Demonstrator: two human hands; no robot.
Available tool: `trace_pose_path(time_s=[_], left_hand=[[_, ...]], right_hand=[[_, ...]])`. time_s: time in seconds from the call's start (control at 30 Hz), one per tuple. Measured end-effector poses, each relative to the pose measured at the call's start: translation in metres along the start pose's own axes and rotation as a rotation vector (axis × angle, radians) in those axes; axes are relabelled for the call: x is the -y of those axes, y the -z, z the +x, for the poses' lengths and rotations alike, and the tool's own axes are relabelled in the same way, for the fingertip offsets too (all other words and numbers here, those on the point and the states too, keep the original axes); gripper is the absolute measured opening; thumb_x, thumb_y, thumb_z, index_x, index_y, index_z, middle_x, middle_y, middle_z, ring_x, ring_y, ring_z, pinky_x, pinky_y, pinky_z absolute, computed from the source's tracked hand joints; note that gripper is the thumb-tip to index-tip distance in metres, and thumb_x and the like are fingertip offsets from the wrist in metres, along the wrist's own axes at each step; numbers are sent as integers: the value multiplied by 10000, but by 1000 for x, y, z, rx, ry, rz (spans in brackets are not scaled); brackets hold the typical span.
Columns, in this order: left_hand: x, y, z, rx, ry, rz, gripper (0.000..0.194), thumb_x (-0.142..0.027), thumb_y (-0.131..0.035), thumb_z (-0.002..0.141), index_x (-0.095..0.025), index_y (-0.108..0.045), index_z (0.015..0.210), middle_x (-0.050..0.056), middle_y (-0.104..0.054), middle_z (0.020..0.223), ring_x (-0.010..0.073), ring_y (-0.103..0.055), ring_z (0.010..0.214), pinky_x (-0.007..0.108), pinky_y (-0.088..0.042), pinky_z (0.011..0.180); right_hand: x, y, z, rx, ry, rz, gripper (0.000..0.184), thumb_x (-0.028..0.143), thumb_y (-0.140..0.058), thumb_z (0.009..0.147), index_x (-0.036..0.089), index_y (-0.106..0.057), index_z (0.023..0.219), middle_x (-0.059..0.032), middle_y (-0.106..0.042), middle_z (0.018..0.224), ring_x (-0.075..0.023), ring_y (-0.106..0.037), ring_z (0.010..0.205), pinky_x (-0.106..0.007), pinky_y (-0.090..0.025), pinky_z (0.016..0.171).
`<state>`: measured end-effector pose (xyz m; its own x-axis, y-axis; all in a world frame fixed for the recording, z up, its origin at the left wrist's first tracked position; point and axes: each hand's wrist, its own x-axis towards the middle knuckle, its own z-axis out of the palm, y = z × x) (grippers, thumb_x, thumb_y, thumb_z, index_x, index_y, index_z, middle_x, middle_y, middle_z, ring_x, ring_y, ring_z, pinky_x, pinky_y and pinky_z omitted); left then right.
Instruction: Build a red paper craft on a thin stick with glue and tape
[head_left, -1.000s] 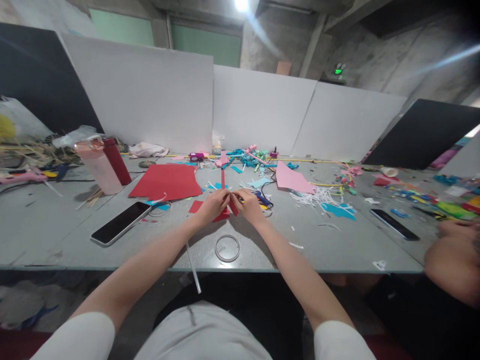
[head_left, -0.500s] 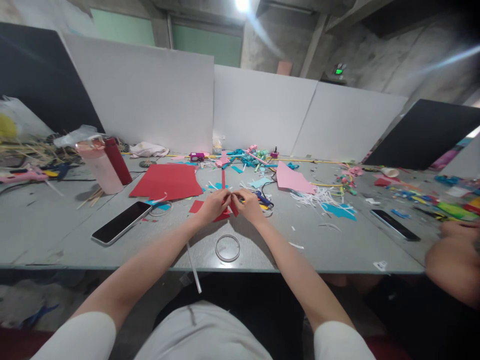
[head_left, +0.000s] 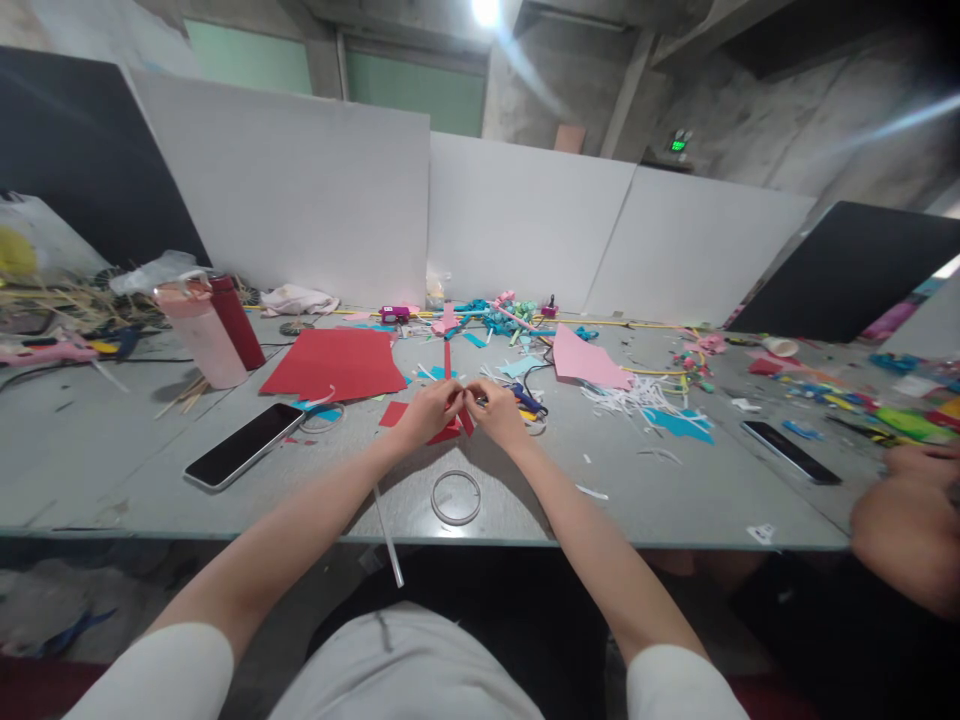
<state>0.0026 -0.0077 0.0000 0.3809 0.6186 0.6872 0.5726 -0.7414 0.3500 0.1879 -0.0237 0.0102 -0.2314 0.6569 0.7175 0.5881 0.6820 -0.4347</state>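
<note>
Both hands meet over the middle of the table, fingertips pinched close together. Between them is a narrow red paper strip (head_left: 468,424), its lower end hanging below the fingers. My left hand (head_left: 435,408) is closed on the strip from the left, and my right hand (head_left: 493,408) pinches it from the right. Red paper pieces (head_left: 393,412) lie beside and under my left hand. Another red strip (head_left: 447,358) reaches away behind the fingers. Blue-handled pliers (head_left: 534,400) lie just beyond my right hand. A ring-shaped coil (head_left: 455,497) rests on the table nearer to me.
A phone (head_left: 244,445), a red sheet (head_left: 334,362) and a pink bottle (head_left: 201,335) stand or lie to the left. Rightward are a pink sheet (head_left: 589,357), white paper shreds (head_left: 637,393) and a second phone (head_left: 791,452). A co-worker's arm (head_left: 907,520) rests at the far right.
My fingertips have shifted slightly around the red strip, and less of it shows below my right hand. Everything else stays in place.
</note>
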Motion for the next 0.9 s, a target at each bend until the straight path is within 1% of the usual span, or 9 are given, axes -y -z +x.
trace_pose_path(time_s=[0.27, 0.4, 0.57, 0.77, 0.83, 0.9], left_hand=[[-1, 3, 2, -36, 45, -15, 124, -253, -563, 1007, -203, -672, 974, 47, -706, 892, 194, -646, 829, 316, -493, 803], [-1, 2, 2, -46, 60, -30, 126, -251, -570, 999, -206, -681, 958, 35, -709, 863, 183, -645, 788, 301, -492, 773], [-2, 2, 3, -59, 77, -46, 135, -259, -569, 999, -207, -684, 951, 26, -712, 841, 176, -645, 762, 295, -485, 751], [-3, 3, 2, -74, 77, -65, 140, -259, -566, 1000, -209, -692, 965, 33, -730, 866, 176, -658, 773, 294, -491, 754], [-3, 3, 2, -81, 74, -70, 140, -262, -567, 1000, -209, -694, 976, 34, -734, 870, 177, -662, 778, 296, -495, 763], [-3, 3, 2, -90, 72, -75, 142, -269, -568, 1000, -211, -697, 985, 32, -736, 872, 177, -664, 780, 297, -500, 772]], right_hand=[[0, -2, 1, -37, -47, 38, 92, 238, -590, 940, 222, -680, 947, -33, -745, 870, -196, -697, 790, -314, -526, 760], [-1, -3, 2, -51, -62, 44, 96, 259, -584, 942, 222, -672, 936, -35, -737, 848, -195, -691, 767, -316, -529, 747], [-1, -1, 3, -37, -49, 69, 95, 260, -581, 947, 224, -666, 923, -32, -737, 848, -193, -693, 763, -317, -528, 751], [3, 2, 4, -35, -42, 82, 96, 269, -580, 957, 219, -657, 929, -35, -733, 855, -197, -693, 771, -317, -529, 756], [5, 4, 3, -34, -21, 93, 104, 270, -570, 970, 217, -658, 951, -44, -733, 880, -202, -698, 798, -321, -533, 775], [7, 7, 3, -26, 1, 116, 131, 262, -556, 983, 214, -657, 1050, -54, -738, 936, -207, -706, 834, -326, -542, 800]])
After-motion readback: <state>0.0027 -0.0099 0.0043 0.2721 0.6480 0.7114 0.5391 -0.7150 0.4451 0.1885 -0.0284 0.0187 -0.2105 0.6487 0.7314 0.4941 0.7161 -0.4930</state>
